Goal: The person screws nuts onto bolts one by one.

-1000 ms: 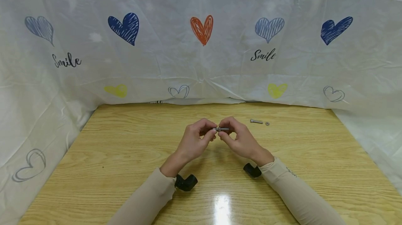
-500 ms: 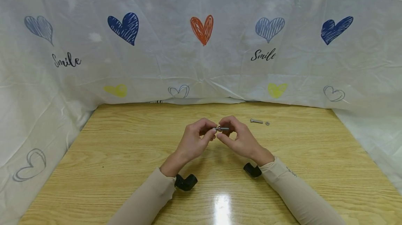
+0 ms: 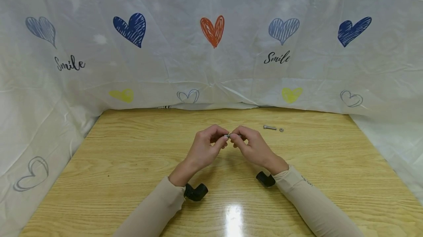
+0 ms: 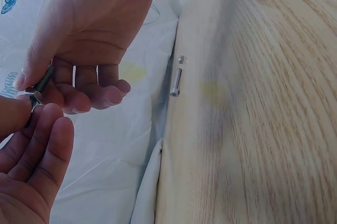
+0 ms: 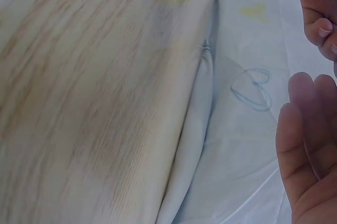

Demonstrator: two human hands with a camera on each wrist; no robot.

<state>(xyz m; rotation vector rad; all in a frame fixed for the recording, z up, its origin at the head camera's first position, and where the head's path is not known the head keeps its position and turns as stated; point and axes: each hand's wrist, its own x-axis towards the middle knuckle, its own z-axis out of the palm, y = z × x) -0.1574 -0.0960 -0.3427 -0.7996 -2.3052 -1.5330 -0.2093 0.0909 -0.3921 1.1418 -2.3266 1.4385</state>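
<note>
My left hand [image 3: 204,148] pinches a small metal bolt [image 4: 45,78] near its head between thumb and forefinger, above the table. Close against it, my right hand [image 3: 257,149] has its thumb and forefinger on the nut [image 4: 35,97] that sits around the bolt's shank. The threaded end sticks out past the nut in the left wrist view, while the fingers cover most of the bolt in the head view. Only parts of both hands show at the right edge of the right wrist view, and the bolt is out of sight there.
A second bolt [image 3: 270,128] lies on the wooden table [image 3: 132,156] behind the right hand, with a loose nut [image 3: 281,130] beside it. Black wrist-camera mounts [image 3: 196,192] hang under both wrists. A white cloth [image 3: 211,68] printed with hearts rises behind the table.
The right thumb and forefinger spread slightly apart half a second ago and have come together again at the nut, covering the threaded end in the head view. The left hand has stayed still.
</note>
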